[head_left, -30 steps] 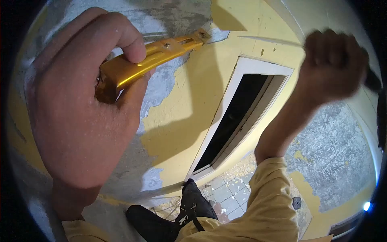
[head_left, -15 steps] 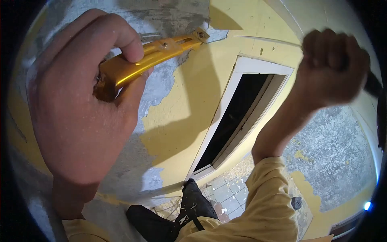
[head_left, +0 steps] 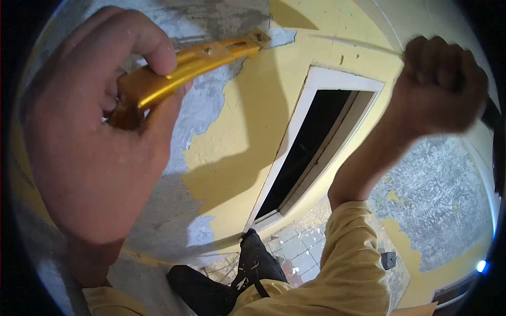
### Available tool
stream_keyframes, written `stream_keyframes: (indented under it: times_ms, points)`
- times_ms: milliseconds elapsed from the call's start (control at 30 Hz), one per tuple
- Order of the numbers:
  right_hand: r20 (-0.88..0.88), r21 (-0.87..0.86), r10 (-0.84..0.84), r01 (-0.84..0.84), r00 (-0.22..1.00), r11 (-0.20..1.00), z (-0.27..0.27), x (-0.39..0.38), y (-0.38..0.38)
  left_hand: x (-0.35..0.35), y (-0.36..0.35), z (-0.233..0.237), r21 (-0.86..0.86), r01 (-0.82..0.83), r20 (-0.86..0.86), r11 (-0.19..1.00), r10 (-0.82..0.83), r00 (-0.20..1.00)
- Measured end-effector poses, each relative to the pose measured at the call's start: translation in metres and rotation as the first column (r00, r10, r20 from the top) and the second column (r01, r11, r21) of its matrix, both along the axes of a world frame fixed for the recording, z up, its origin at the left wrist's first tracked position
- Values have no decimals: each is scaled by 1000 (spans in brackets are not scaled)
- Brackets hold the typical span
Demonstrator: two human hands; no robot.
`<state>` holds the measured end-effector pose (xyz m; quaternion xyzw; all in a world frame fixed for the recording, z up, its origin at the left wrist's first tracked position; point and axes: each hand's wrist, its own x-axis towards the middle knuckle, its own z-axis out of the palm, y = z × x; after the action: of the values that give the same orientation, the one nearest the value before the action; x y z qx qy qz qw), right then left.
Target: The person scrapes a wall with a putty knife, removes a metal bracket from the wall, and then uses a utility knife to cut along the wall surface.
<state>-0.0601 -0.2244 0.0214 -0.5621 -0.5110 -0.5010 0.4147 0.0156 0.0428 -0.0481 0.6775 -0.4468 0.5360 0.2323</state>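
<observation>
1. So the gold metal tool [head_left: 182, 71] is in the left hand [head_left: 95, 152], up at the upper left of the view. That hand's clearly the nearer one, it's literally the one holding the thing.
2. Left fingers [head_left: 163, 59] are closed down narrow on it, index on top of the body and the thumb side tucked underneath. Pinch more than fist, from what I can see.
3. Its long axis runs out from the palm, slanting up and toward the person's right. The fat end is back by the palm, and the thin end with the screw [head_left: 259, 37] points away from the fingers.
4. That thin end lines up with the ragged edge where the yellow paint [head_left: 263, 121] meets the bare grey patch [head_left: 208, 108]. Can't tell from here if it's actually touching the wall.
5. Right hand [head_left: 443, 92] is well apart, over past the white window frame [head_left: 337, 80]. It's bunched into a fist, a bit blurry, and looks wrapped round a dark handle [head_left: 491, 115] poking out the outer side. No clue what it belongs to.
6. So the tool's thin end sits between the two hands, sticking out toward the right hand's side.
</observation>
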Motion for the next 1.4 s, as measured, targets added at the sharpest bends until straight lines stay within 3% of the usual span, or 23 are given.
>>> stream_keyframes:
  times_ms: [67,100,133,167,233,267,300,333,367,400,433,467,567,667,767,833,900,933,1000,1100,1167,1333,1400]
  points:
    - [67,64,-103,98,992,993,-2,28,20,2,2,-5,42,17,-34,999,-16,999]
    - [140,112,-208,193,968,975,3,42,20,2,3,-12,-53,-111,-226,992,96,969]
    - [-8,-244,81,-81,997,966,20,47,-36,3,6,-18,-127,-252,-410,959,181,894]
    - [-3,-239,64,-63,998,969,14,42,-33,8,10,-24,-122,-235,-404,964,168,899]
    - [261,121,-31,-1,965,993,-11,32,-2,22,20,-35,-330,-426,-397,842,285,872]
    - [215,384,-269,172,939,907,-19,17,21,21,29,-33,-309,-410,-388,858,280,878]
    - [223,359,-284,193,932,913,-30,9,8,16,41,-25,-25,-545,-102,838,540,835]
    - [96,301,-73,41,993,953,-47,0,-8,12,49,-15,191,-697,257,691,649,715]
    - [-40,265,138,-123,990,956,-68,-10,-21,11,47,-7,292,-839,610,459,586,533]
    - [-30,353,207,-184,978,917,-86,-15,-24,9,32,-1,297,-828,627,475,557,544]
    - [-31,361,271,-242,962,901,-108,-19,-31,4,10,5,242,-544,390,804,433,813]
    - [-54,437,199,-156,978,886,-128,-21,-37,1,-5,10,85,-183,155,979,169,973]
    - [-281,641,-104,267,954,720,-196,-28,-48,-6,-5,6,28,-108,61,994,106,992]
    - [-782,296,-389,840,486,455,-260,-47,-53,-5,-7,5,9,-39,-40,999,40,998]
    - [-885,-278,-464,844,-39,459,-315,-65,-65,-3,-12,1,-46,-47,-74,998,43,996]
    - [-984,-114,-175,867,-32,485,-347,-74,-59,0,-10,0,-50,-84,-62,995,81,995]
    - [-991,86,-46,854,128,513,-381,-89,-61,4,-1,2,-2,46,-95,999,-46,994]
    - [-964,253,195,861,182,442,-385,-91,-55,0,2,0,-5,-13,-81,1000,12,997]
    - [-760,537,585,780,283,321,-408,-98,-50,-11,-1,-7,8,-353,-210,936,346,914]
    - [-333,787,886,613,323,72,-446,-99,-32,-13,-2,-1,-23,-236,-279,971,221,935]
    - [-179,836,908,545,379,-62,-447,-94,-18,-6,0,0,-58,-177,-231,982,159,960]
    - [-102,932,798,337,594,-132,-412,-58,-8,-6,0,0,-39,-191,-131,981,184,974]
    - [-352,919,742,359,570,160,-374,-44,4,-5,2,1,-53,-195,-144,979,186,972]
